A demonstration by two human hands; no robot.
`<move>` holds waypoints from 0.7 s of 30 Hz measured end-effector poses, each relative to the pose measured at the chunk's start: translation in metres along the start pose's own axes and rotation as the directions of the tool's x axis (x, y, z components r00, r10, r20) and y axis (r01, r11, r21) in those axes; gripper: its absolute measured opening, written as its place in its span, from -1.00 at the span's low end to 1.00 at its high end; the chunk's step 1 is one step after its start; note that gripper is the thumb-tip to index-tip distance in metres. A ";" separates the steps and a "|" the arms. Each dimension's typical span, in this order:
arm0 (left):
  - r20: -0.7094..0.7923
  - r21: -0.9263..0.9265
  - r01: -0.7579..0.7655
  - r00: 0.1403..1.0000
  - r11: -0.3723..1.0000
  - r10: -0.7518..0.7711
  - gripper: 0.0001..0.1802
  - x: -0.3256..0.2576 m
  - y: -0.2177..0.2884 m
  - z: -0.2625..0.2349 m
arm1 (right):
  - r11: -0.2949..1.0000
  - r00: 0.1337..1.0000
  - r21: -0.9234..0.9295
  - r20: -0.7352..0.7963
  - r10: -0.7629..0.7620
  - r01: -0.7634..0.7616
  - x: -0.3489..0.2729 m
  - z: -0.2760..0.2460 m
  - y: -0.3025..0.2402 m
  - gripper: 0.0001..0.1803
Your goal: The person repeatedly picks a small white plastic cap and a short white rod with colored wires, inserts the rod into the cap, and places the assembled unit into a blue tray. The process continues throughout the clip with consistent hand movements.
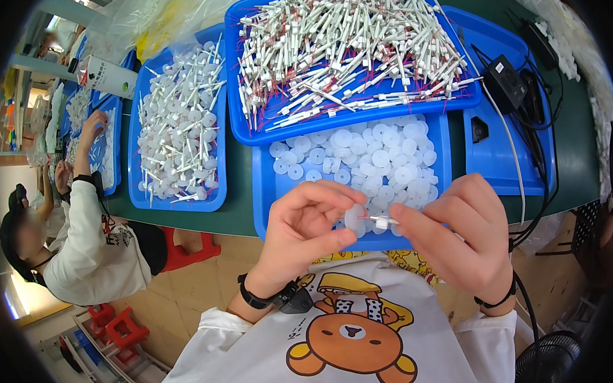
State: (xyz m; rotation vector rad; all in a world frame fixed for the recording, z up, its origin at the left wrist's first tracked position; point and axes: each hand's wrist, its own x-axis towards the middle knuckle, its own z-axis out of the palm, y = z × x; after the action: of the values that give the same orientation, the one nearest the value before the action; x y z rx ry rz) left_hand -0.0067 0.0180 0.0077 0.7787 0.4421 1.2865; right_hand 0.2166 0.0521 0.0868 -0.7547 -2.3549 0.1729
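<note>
Between the fingertips of my left hand [301, 222] is a translucent white plastic disc [355, 220], held on edge. My right hand [462, 236] pinches a thin white stick-like part [382, 222] with a wider white collar; its tip points at the middle of the disc. Whether the tip has entered the disc's hole, I cannot tell. Both hands are closed, just above the near edge of a blue tray [264, 186] of loose discs. Behind it, partly over that tray, a second blue tray [234, 92] holds many white stick parts with thin red wires.
To the left, another blue tray [135, 151] holds discs fitted with sticks. On the right, a blue tray [496, 152] lies beneath a black power adapter [505, 80] and cables. A person [93, 242] works at the far left, near a red stool [186, 250] and a white box [106, 75].
</note>
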 end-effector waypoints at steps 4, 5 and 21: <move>0.029 0.079 0.014 0.999 0.997 -0.016 -0.58 0.002 0.004 0.005 | 0.995 1.000 0.098 -0.002 0.015 -0.015 -0.003 0.007 -0.001 -0.56; 0.032 0.106 0.010 0.999 0.994 -0.014 -0.59 0.002 0.004 0.006 | 0.992 1.000 0.121 0.002 0.025 -0.025 -0.003 0.007 -0.001 -0.59; 0.014 0.478 -0.195 0.977 0.856 0.214 -0.68 -0.001 -0.003 0.012 | 0.520 0.730 0.550 0.275 0.626 -0.653 -0.002 0.010 -0.023 -0.93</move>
State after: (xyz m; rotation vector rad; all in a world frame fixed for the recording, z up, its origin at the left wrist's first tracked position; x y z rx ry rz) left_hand 0.0037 0.0135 0.0137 1.2454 0.7429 1.4110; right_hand 0.2007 0.0327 0.0852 -1.2361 -1.7301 1.2392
